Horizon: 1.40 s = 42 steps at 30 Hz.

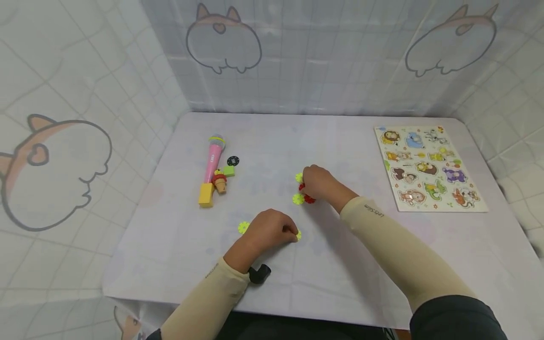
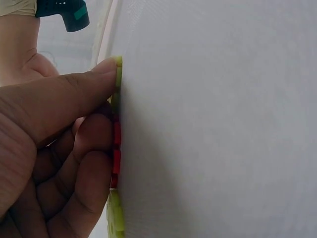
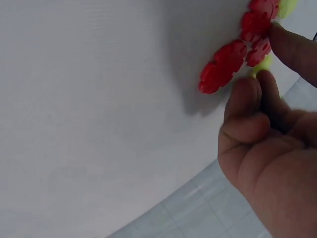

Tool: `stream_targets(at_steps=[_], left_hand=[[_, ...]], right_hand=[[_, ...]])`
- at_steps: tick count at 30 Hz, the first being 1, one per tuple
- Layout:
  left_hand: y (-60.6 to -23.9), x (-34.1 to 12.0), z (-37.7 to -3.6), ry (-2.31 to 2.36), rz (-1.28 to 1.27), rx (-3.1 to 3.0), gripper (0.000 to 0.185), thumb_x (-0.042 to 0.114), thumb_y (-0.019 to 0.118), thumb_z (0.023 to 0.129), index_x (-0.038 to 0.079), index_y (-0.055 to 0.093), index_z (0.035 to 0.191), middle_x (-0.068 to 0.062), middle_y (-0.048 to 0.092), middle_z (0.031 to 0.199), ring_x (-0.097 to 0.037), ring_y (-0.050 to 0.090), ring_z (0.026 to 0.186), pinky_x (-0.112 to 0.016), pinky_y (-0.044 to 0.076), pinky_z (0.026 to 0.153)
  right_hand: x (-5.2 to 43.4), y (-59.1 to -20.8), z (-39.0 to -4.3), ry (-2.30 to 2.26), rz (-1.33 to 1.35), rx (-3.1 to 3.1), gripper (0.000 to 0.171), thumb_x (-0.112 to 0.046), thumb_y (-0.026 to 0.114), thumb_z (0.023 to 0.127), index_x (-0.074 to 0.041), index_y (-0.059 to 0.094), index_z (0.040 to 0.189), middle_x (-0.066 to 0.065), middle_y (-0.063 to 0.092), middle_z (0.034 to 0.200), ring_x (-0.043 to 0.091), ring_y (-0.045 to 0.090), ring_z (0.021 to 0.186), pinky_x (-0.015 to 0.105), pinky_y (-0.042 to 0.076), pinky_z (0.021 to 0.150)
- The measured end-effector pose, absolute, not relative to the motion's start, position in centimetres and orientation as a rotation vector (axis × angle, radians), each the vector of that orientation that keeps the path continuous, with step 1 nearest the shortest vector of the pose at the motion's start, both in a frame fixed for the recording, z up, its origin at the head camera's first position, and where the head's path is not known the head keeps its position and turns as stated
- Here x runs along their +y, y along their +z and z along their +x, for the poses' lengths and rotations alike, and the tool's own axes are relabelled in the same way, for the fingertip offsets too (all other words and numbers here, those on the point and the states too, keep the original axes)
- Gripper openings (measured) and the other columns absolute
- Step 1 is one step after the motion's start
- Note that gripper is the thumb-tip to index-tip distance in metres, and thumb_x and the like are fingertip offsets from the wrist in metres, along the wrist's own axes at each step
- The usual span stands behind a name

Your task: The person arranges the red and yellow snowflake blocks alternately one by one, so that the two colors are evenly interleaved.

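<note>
two hands on the snowflake discs, each curled over its own cluster near the table's middle.

i see my right hand (image 1: 319,183) curled over the red discs (image 3: 233,62), fingertips pinching at them, with yellow-green discs (image 1: 298,199) touching that cluster on its near-left side. my left hand (image 1: 267,230) is closer to me, thumb pressed on a yellow-green disc (image 1: 299,234); a loose disc (image 1: 243,227) lies just left of it. open table (image 1: 348,264) spreads toward the near edge; the animal puzzle board (image 1: 428,166) is well apart on the right.
</note>
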<state>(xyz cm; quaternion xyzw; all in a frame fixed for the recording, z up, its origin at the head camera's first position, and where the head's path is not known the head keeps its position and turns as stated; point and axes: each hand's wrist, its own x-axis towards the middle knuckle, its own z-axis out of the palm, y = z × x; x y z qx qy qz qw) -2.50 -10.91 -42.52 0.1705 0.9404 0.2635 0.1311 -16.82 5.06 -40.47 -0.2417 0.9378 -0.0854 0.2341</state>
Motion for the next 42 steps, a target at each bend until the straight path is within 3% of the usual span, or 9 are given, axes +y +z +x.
stream_targets(at_steps=[4, 10, 16, 24, 31, 35, 42], left_hand=[[-42.5, -10.8, -2.5, 0.754, 0.476, 2.721, 0.006, 0.024, 0.087, 0.086, 0.021, 0.083, 0.09, 0.016, 0.071, 0.083, -0.006, 0.063, 0.083, -0.029, 0.053, 0.08], [-42.6, -10.9, -2.5, 0.763, 0.481, 2.719, 0.006, 0.024, 0.087, 0.086, 0.022, 0.083, 0.089, 0.017, 0.07, 0.081, -0.006, 0.061, 0.081, -0.028, 0.052, 0.079], [-42.9, -10.8, -2.6, 0.768, 0.488, 2.705, 0.006, 0.025, 0.087, 0.086, 0.022, 0.083, 0.089, 0.018, 0.069, 0.08, -0.005, 0.06, 0.079, -0.027, 0.051, 0.077], [-42.9, -10.6, -2.8, 0.759, 0.476, 2.681, 0.006, 0.026, 0.087, 0.087, 0.022, 0.082, 0.089, 0.019, 0.067, 0.079, -0.005, 0.059, 0.077, -0.027, 0.05, 0.076], [-42.9, -10.6, -2.8, 0.759, 0.472, 2.69, 0.006, 0.026, 0.087, 0.087, 0.022, 0.083, 0.089, 0.018, 0.069, 0.081, -0.006, 0.06, 0.079, -0.028, 0.051, 0.078], [-42.9, -10.7, -2.7, 0.761, 0.455, 2.681, 0.006, 0.025, 0.087, 0.086, 0.022, 0.083, 0.089, 0.018, 0.069, 0.08, -0.006, 0.06, 0.079, -0.028, 0.051, 0.078], [-42.7, -11.1, -2.9, 0.748, 0.439, 2.679, 0.008, 0.026, 0.087, 0.087, 0.022, 0.083, 0.093, 0.018, 0.069, 0.082, -0.006, 0.06, 0.081, -0.028, 0.051, 0.079]], right_hand=[[5.4, -40.5, -16.8, -0.199, -0.619, 2.592, 0.037, -0.028, 0.073, 0.097, 0.004, 0.061, 0.112, 0.011, 0.059, 0.097, 0.025, 0.056, 0.092, 0.036, 0.05, 0.081], [5.5, -40.8, -17.5, -0.179, -0.619, 2.564, 0.022, -0.022, 0.069, 0.097, -0.001, 0.064, 0.098, 0.008, 0.061, 0.088, 0.023, 0.055, 0.083, 0.034, 0.047, 0.073], [6.1, -40.6, -18.5, -0.269, -0.542, 2.47, 0.021, -0.023, 0.069, 0.094, -0.003, 0.065, 0.092, 0.007, 0.061, 0.084, 0.022, 0.055, 0.08, 0.034, 0.048, 0.073], [6.8, -40.6, -18.9, -0.34, -0.521, 2.446, 0.024, -0.024, 0.074, 0.092, -0.002, 0.066, 0.095, 0.009, 0.064, 0.09, 0.023, 0.058, 0.085, 0.036, 0.05, 0.077], [7.6, -40.2, -18.2, -0.549, -0.578, 2.482, 0.022, -0.014, 0.073, 0.094, -0.004, 0.065, 0.112, 0.01, 0.064, 0.11, 0.027, 0.057, 0.102, 0.04, 0.051, 0.087], [8.9, -39.9, -17.1, -0.734, -0.665, 2.451, 0.013, -0.014, 0.069, 0.097, -0.008, 0.07, 0.109, 0.007, 0.067, 0.104, 0.025, 0.058, 0.096, 0.039, 0.051, 0.083], [12.9, -39.7, -12.8, -1.011, -0.608, 2.32, 0.017, -0.012, 0.07, 0.098, -0.009, 0.075, 0.115, 0.004, 0.07, 0.097, 0.022, 0.064, 0.083, 0.038, 0.053, 0.075]])
